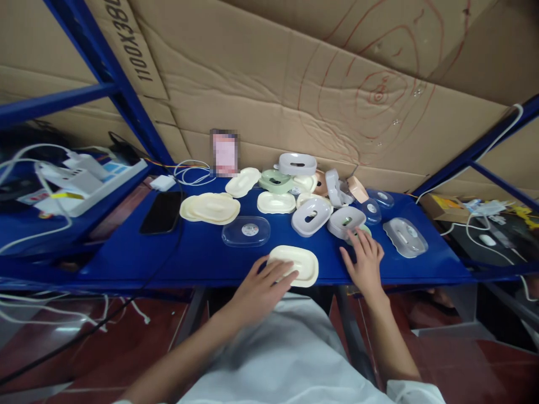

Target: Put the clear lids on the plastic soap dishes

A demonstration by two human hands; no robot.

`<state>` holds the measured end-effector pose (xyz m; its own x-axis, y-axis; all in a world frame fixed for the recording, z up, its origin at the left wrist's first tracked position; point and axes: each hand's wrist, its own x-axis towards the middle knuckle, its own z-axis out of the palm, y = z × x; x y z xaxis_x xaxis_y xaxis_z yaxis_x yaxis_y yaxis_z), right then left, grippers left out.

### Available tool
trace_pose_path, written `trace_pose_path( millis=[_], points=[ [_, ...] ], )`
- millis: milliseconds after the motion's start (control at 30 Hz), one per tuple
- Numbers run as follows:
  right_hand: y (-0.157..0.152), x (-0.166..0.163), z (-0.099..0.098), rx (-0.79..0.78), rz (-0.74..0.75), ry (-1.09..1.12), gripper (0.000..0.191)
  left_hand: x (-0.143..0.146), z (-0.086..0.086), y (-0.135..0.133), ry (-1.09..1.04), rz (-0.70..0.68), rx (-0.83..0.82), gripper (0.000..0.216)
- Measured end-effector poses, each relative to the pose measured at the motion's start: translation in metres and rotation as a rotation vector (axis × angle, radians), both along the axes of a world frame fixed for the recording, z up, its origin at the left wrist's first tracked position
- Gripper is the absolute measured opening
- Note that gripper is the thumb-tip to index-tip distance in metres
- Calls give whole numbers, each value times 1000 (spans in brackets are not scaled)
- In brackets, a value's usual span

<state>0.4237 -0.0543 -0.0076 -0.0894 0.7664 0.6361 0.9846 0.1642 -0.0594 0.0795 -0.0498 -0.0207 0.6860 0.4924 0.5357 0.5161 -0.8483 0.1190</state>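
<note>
Hands down: L hand (263, 286) flat on cream lid (304, 261), prob. steadying it; R hand (365, 261) spread right of lid, fingertips at green piece (362, 229). Lifting needs rim pinch.

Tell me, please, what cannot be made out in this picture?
- Head view: the card at the back is blurred; nothing on it reads.
- Head view: the green piece is mostly hidden by the right hand and a grey lid.
- Head view: the round label on the clear lid is too small to read.
</note>
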Motion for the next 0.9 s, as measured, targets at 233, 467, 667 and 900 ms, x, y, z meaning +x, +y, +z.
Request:
trace_pose_path(
  millis=[233, 467, 667, 900],
  points=[
    [30, 21, 12, 11, 2, 14, 25, -22, 4, 11, -138, 44, -73, 28],
    [38, 17, 19, 26, 87, -6, 28, -24, 3, 10, -202, 31, -141, 29],
    [0, -79, 14, 162, 246, 35, 21, -23, -1, 11, -231, 88, -137, 50],
    [0, -143, 19, -169, 708, 43, 39, -29, 1, 15, -154, 65, -96, 61]
  ],
)
